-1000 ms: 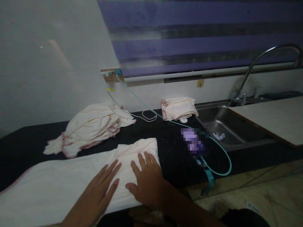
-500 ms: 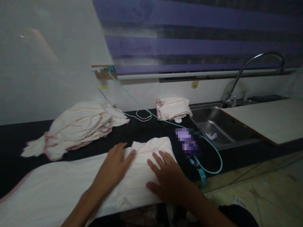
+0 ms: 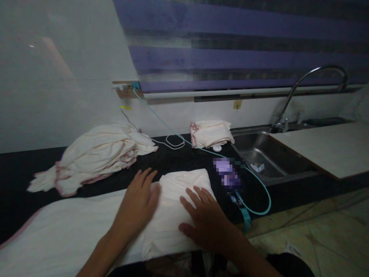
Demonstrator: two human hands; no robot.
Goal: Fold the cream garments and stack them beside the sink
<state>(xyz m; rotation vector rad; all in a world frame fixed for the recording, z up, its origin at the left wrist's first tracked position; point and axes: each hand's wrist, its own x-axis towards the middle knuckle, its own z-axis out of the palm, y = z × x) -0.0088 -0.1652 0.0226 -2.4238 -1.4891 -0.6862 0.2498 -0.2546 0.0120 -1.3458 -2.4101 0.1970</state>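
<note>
**Head view: both hands flat on a cream cloth**

Head camera shows the left hand (image 3: 137, 200) and right hand (image 3: 206, 219) spread palm-down and apart, fingers open, gripping nothing; they press the folded end of a cream cloth (image 3: 175, 207), likely to flatten it. The cloth is pale, soft, pink-edged, trailing left of the hands along the dark worktop (image 3: 184, 159). Beyond the left hand lies a crumpled cloth heap (image 3: 95, 156); beyond the right, a folded stack (image 3: 210, 133) and a teal cable (image 3: 259, 184)

Left hand (image 3: 138, 202) further up cloth (image 3: 170, 209)
</note>
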